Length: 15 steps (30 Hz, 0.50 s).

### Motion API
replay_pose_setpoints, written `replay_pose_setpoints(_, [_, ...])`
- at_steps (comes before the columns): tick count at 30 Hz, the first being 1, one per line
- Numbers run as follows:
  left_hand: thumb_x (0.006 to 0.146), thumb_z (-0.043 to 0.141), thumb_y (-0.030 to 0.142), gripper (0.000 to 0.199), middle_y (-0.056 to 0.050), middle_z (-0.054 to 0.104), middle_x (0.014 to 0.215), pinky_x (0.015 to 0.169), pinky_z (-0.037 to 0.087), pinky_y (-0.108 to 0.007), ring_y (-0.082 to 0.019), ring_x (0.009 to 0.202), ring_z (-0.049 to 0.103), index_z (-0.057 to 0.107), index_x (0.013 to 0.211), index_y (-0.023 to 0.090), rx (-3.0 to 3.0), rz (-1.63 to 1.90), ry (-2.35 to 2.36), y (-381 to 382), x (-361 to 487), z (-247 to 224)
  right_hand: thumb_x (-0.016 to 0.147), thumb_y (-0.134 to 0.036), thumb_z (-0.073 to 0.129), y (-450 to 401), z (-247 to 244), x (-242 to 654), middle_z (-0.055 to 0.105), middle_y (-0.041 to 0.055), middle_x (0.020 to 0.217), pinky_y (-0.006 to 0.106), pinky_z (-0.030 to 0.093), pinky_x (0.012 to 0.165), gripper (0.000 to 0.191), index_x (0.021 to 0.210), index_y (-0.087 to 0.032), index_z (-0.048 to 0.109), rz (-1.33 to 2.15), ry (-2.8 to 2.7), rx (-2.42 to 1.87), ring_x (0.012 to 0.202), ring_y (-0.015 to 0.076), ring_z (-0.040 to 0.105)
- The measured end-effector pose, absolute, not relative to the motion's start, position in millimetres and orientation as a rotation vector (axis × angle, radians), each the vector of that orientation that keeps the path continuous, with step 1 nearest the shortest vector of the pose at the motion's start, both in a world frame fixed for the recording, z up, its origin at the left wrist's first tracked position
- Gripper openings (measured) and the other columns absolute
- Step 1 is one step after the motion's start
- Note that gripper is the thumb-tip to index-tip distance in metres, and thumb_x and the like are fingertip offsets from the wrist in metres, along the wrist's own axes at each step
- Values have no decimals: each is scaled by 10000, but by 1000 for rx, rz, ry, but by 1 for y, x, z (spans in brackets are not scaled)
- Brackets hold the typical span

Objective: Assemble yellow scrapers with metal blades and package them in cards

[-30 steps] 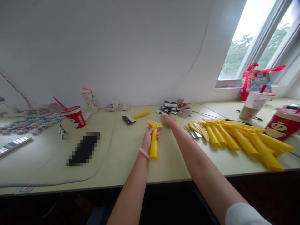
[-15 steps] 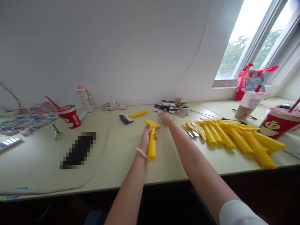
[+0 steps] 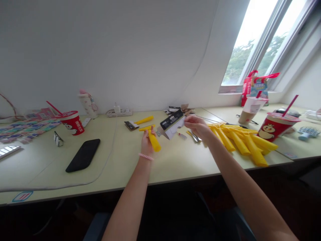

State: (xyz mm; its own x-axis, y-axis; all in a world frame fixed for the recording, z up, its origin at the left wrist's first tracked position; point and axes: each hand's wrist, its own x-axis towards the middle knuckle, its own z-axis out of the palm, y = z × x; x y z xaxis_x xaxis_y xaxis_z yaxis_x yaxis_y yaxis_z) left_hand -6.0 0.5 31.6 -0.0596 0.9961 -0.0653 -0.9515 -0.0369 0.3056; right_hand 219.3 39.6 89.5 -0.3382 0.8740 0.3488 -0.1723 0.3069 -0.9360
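Logging items along the pale green desk [image 3: 180, 160] from left to right: a multicoloured woven strip [image 3: 27, 127] lies at the far left, with eyeglasses [image 3: 58, 138] folded just beside it and a black smartphone [image 3: 82, 155] lying face down or screen dark, which cannot be told, nearer the desk edge. Against the wall stand a red paper cup [image 3: 72, 124] with a red straw, a patterned water bottle [image 3: 87, 103] and a white power strip [image 3: 119, 113]. A yellow-handled scraper in its card backing [image 3: 132, 124] lies flat near the wall.

The left hand [image 3: 147, 144], wearing a pink coil band [image 3: 145, 156] on the wrist, is clenched around a second yellow-handled scraper [image 3: 152, 138], held tilted above the desk with the blade end up. To its right, black-and-white card packaging [image 3: 173, 124] is held in the air, pinched at its right end by the right hand [image 3: 198, 127]. The two hands are apart, with the packaging between them.

Small steel blades [image 3: 193, 135] lie under the right hand. Further right are a heap of yellow scrapers [image 3: 238, 144], a plastic cup of milk tea [image 3: 250, 110], a red gift bag [image 3: 253, 87], a second red paper cup [image 3: 276, 127] and a blue brush [image 3: 308, 132].
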Motion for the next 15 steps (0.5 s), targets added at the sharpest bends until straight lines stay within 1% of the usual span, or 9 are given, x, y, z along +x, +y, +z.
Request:
replay_pose_setpoints(2, [901, 345, 228, 261, -41, 570, 710, 611, 497, -134, -54, 606, 576, 554, 985, 95, 180, 1623, 232, 3, -7, 28, 614, -270, 717, 20, 83, 237, 608, -2, 764, 242, 432, 598, 298, 881, -230, 591, 1308, -1565, -641, 688, 118, 559])
replay_pose_setpoints(4, [903, 338, 218, 261, -56, 600, 760, 678, 510, -171, -76, 691, 605, 563, 961, 101, 179, 1679, 205, 6, -7, 25, 657, -302, 692, 6, 75, 251, 586, -3, 729, 222, 393, 518, 339, 966, -233, 571, 1314, -1616, -671, 606, 99, 516])
replay_pose_setpoints(5, [903, 334, 209, 258, -63, 611, 786, 713, 513, -195, -88, 737, 614, 567, 945, 105, 177, 1706, 202, 8, -6, 23, 672, -318, 682, 2, 71, 256, 573, -1, 708, 220, 379, 499, 301, 936, -214, 581, 1315, -1655, -689, 576, 90, 492])
replay_pose_setpoints(7, [899, 335, 181, 246, -72, 626, 828, 782, 507, -246, -110, 827, 618, 571, 901, 112, 181, 1747, 210, 10, -5, 22, 696, -350, 661, -2, 62, 261, 549, 1, 669, 223, 365, 486, 221, 818, -177, 594, 1326, -1741, -717, 535, 77, 451])
replay_pose_setpoints(9, [889, 349, 152, 229, -76, 633, 854, 849, 485, -296, -129, 910, 609, 571, 847, 117, 210, 1764, 232, 11, -3, 22, 717, -367, 644, -2, 53, 258, 543, -4, 644, 226, 371, 499, 216, 754, -164, 577, 1341, -1771, -728, 523, 72, 446])
replay_pose_setpoints(12, [870, 384, 125, 201, -69, 637, 857, 927, 434, -377, -158, 1003, 582, 569, 789, 126, 314, 1753, 268, 9, 1, 23, 738, -381, 626, 1, 43, 241, 582, 10, 664, 236, 415, 554, 237, 790, -160, 560, 1393, -1723, -722, 564, 88, 509])
replay_pose_setpoints(15, [843, 440, 124, 152, -64, 640, 890, 971, 378, -446, -189, 1092, 535, 566, 760, 139, 435, 1722, 302, 8, 3, 24, 738, -382, 629, 4, 38, 220, 614, 32, 760, 262, 465, 655, 253, 832, -159, 556, 1485, -1653, -659, 663, 111, 576])
